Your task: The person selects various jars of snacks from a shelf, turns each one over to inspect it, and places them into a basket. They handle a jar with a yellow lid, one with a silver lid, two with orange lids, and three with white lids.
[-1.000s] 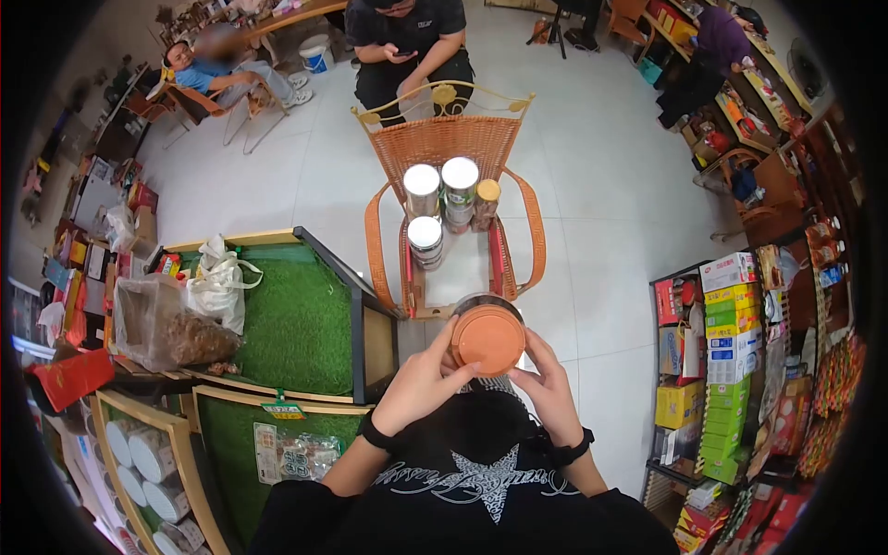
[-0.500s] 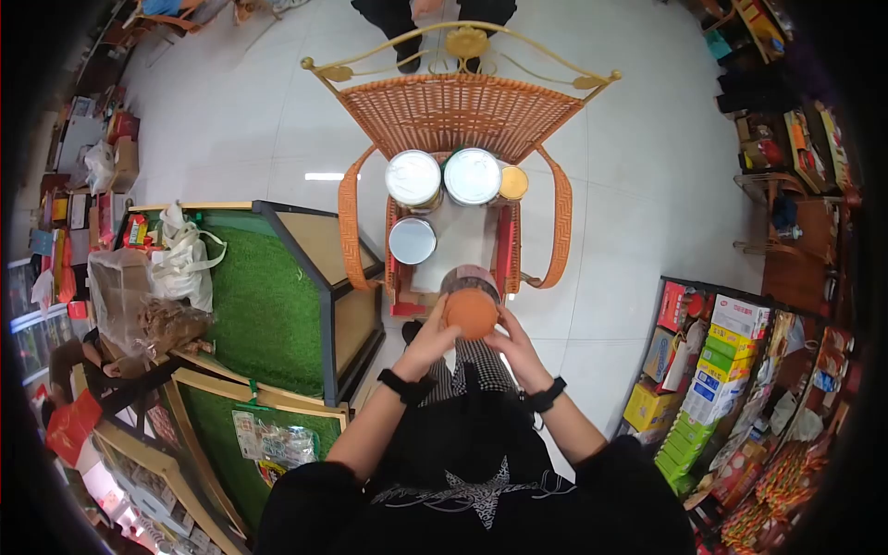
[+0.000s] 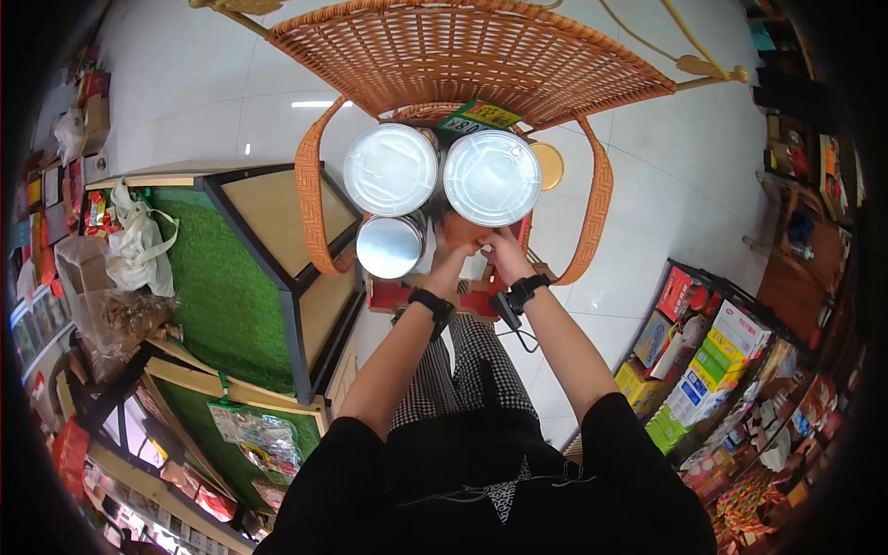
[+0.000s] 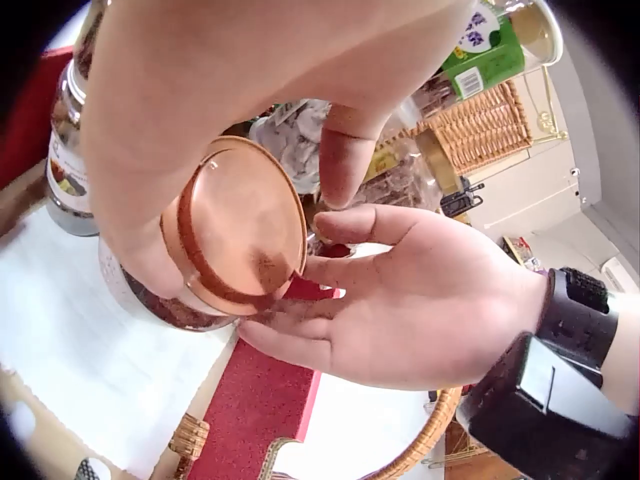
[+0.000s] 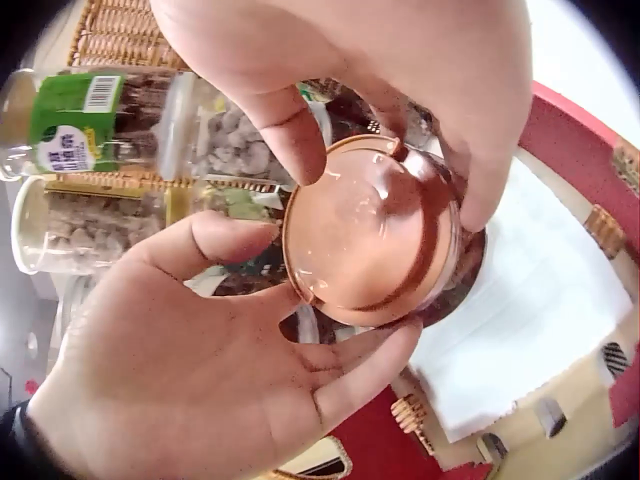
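Both hands grip a clear jar with an orange lid [image 3: 462, 229], low inside the box on the wicker chair. My left hand [image 3: 444, 266] curls round one side and my right hand [image 3: 507, 257] round the other. The left wrist view shows the lid [image 4: 245, 225] between the left hand [image 4: 240, 75] and the right hand [image 4: 420, 300]. In the right wrist view, fingers of both hands touch the rim of the lid [image 5: 365, 225]. Two large silver-lidded jars [image 3: 390, 169] [image 3: 492, 178] stand beyond it, a smaller one [image 3: 390, 246] to its left, a yellow-lidded jar [image 3: 548, 166] behind right.
The chair's back [image 3: 462, 55] rises beyond the jars, with armrests [image 3: 313, 199] [image 3: 597, 199] on both sides. White lining [image 4: 90, 330] covers the box's bottom. At left stands a green-lined display bin [image 3: 217, 287]; at right, a shelf of packaged goods [image 3: 698, 370].
The hands have moved forward and down with the orange-lidded jar, from in front of the body into the box. The head view has tilted down and come closer to the chair.
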Motion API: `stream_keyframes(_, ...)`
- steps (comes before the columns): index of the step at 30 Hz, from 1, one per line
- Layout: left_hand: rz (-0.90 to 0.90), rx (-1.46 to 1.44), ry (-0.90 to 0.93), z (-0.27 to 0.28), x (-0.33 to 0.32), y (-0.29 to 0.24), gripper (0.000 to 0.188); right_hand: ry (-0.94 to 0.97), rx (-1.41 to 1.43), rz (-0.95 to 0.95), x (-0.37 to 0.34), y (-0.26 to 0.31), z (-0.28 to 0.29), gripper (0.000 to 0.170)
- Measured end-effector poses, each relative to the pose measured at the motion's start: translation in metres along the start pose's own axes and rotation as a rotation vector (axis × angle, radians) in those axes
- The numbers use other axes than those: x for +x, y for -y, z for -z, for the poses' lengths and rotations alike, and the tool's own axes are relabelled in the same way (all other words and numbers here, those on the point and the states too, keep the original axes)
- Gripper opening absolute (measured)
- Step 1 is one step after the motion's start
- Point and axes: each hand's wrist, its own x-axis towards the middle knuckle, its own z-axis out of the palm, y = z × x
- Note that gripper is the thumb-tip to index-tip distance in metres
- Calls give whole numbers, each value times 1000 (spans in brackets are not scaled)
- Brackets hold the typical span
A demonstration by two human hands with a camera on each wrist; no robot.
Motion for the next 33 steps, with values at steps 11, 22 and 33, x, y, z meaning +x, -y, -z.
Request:
stream_keyframes(11,-205,197,-17,16,6,47,81,-55,-78,-28,-3,12,-29,66)
stream_keyframes(22,-101,310,-2,73,-119,19,45,213,-347,-25,-84,38,-11,30)
stream_keyframes(33,-388,48,-370,88,-282,-15,45,525,-479,-24,-176,26,-68,20)
